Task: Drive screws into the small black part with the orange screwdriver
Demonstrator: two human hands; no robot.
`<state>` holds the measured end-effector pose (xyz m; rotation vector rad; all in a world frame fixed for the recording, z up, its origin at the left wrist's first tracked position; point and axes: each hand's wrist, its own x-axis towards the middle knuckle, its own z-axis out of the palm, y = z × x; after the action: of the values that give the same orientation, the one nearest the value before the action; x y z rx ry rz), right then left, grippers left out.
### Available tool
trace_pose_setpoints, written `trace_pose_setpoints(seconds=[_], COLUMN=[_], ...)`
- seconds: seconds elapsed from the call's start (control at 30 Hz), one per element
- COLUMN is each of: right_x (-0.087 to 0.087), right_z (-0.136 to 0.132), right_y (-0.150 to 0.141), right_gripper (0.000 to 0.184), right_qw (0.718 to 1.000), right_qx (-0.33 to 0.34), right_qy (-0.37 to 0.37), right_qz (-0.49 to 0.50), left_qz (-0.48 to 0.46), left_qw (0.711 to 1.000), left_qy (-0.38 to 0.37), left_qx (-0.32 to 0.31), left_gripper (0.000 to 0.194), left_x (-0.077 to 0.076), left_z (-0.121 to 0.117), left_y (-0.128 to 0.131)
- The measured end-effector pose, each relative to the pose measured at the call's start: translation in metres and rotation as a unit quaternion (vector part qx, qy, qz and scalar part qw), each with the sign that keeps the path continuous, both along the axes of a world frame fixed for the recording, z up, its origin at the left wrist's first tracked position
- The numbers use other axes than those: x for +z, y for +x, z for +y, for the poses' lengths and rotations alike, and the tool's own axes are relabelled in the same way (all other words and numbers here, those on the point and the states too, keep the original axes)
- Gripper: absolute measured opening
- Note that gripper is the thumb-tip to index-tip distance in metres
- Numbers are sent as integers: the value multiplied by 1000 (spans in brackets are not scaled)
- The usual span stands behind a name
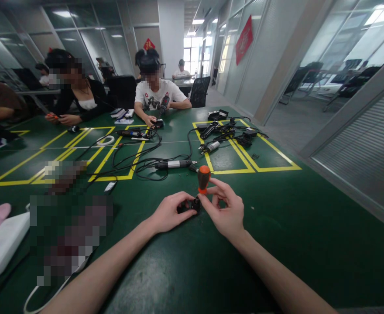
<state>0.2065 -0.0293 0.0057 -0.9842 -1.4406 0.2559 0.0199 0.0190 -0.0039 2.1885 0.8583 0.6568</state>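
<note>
Orange-and-dark screwdriver (204, 178) stands upright at small black part (196, 205)

Here the right grip (226, 210) pinches the screwdriver between thumb and fingers, handle up! The left grip (170, 211) pinches the small black part low over the near tabletop (310, 235); contact with the surface, nobody can tell. Just beyond lies a black-and-silver pen-shaped tool (175, 165), and farther right, black cables (243, 139) tangle across yellow tape (277, 169).

- We see a stubby screwdriver handle (204, 179), orange at both ends, dark grey between.
- We find a small black part (196, 204).
- We see a flat green tabletop (293, 235) patterned with yellow tape rectangles (277, 169).
</note>
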Motion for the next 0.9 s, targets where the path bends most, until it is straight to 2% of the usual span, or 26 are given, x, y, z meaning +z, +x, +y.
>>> trace_pose_setpoints(seconds=[0.43, 0.67, 0.83, 0.9], right_x=[5, 5, 3, 2], right_z=[0, 2, 3, 3], right_y=[-2, -3, -3, -3], right_gripper=[33, 23, 27, 22], right_qw=[998, 995, 995, 994], right_qx=[2, 0, 37, 48], right_qy=[-29, -71, -69, -71], right_qz=[51, 72, 64, 60], left_qz=[0, -25, -38, -37], left_qw=[1000, 998, 998, 998], left_qy=[2, -50, -56, -54], left_qx=[2, 6, -1, -8], left_gripper=[23, 23, 23, 22], left_x=[3, 4, 3, 5], left_z=[0, 4, 5, 5], left_y=[-1, -2, -1, -1])
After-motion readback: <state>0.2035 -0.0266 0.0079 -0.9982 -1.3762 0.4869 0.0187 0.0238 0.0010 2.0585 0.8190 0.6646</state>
